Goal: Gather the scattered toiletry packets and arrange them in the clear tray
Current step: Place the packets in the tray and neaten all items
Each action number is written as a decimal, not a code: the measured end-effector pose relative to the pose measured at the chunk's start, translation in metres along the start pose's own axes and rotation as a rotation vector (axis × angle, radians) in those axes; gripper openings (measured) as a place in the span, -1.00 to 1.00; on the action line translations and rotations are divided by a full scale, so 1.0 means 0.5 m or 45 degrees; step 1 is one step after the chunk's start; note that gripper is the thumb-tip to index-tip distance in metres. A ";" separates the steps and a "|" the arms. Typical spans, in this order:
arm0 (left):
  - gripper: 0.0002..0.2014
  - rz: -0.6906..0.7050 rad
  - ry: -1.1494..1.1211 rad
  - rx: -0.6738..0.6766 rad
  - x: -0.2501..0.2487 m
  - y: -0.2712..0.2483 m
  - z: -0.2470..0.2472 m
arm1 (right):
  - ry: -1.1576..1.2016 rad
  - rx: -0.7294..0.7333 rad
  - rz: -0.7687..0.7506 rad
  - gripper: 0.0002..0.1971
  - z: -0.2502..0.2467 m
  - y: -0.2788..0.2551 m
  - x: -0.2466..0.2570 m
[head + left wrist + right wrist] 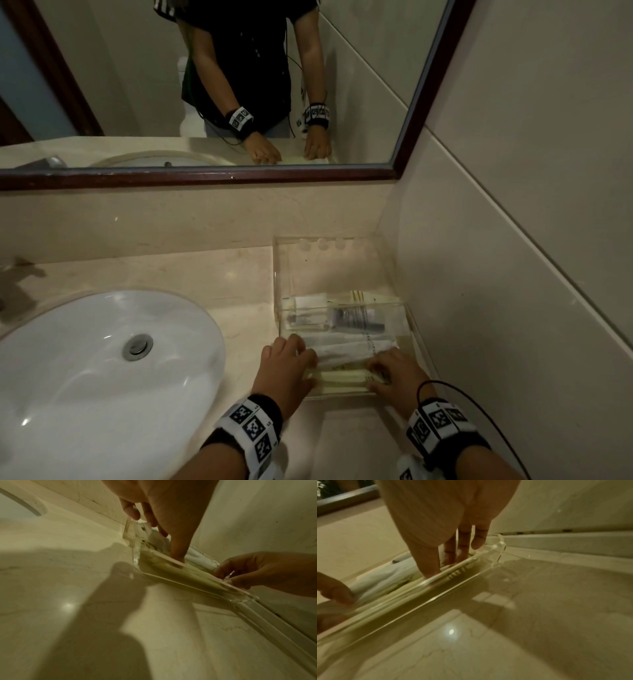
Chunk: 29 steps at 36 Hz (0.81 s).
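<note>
The clear tray (283, 274) sits on the counter against the right wall. Several packets lie across its front half: a dark tube packet (359, 318), a small white packet (310, 303), a long white packet (346, 349) and a cream packet (342, 377) along the front wall. My left hand (301, 356) reaches into the tray's front left, thumb (176, 555) pressing on the cream packet (193, 572). My right hand (383, 370) reaches into the front right, its straight fingers (453, 555) and thumb pushed down behind the front wall (453, 588) onto the packets.
A white sink (102, 359) with a metal drain (138, 346) fills the counter's left. The tiled wall (513, 240) stands right beside the tray. A dark-framed mirror (400, 164) hangs above the backsplash. Bare counter (205, 274) lies between sink and tray.
</note>
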<state>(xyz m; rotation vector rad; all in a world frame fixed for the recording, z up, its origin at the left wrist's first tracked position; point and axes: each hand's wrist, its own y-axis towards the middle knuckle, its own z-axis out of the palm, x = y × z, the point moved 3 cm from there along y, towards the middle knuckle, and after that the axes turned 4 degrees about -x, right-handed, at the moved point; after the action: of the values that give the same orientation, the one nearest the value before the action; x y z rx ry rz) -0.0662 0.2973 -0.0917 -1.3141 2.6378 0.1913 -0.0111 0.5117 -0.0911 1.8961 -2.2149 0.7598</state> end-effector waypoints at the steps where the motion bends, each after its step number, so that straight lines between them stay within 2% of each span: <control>1: -0.55 -0.004 0.013 -0.011 -0.002 0.002 -0.001 | -0.008 0.013 0.018 -0.70 -0.001 0.003 0.003; 4: -0.63 -0.005 0.071 -0.030 -0.010 0.006 -0.004 | -0.005 0.015 0.066 -0.84 -0.002 0.009 0.011; 8: -0.69 0.015 0.050 -0.051 -0.003 -0.004 -0.002 | 0.070 0.063 0.069 -0.64 0.004 0.010 0.019; 13: -0.58 0.006 0.020 -0.037 0.006 -0.003 0.008 | 0.095 0.078 0.099 -0.71 -0.005 0.011 0.022; 19: -0.54 -0.012 0.039 -0.082 -0.001 0.005 0.006 | 0.081 0.045 0.149 -0.64 0.001 0.018 0.032; 23: -0.60 -0.004 -0.041 -0.200 0.016 -0.012 0.007 | 0.167 -0.046 0.158 -0.74 -0.003 -0.002 0.027; 26: -0.55 -0.052 -0.143 -0.266 0.026 -0.022 -0.002 | 0.155 -0.150 0.185 -0.88 -0.013 -0.018 0.017; 27: -0.53 -0.079 -0.161 -0.269 0.028 -0.023 -0.006 | 0.119 -0.175 0.170 -0.88 -0.017 -0.021 0.015; 29: -0.50 -0.118 -0.171 -0.266 0.029 -0.024 -0.011 | 0.050 -0.209 0.113 -0.72 -0.021 -0.019 0.016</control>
<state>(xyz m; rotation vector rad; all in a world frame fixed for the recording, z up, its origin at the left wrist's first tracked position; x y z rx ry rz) -0.0660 0.2777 -0.0901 -1.4282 2.4928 0.5350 -0.0060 0.5083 -0.0759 1.7037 -2.2737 0.6012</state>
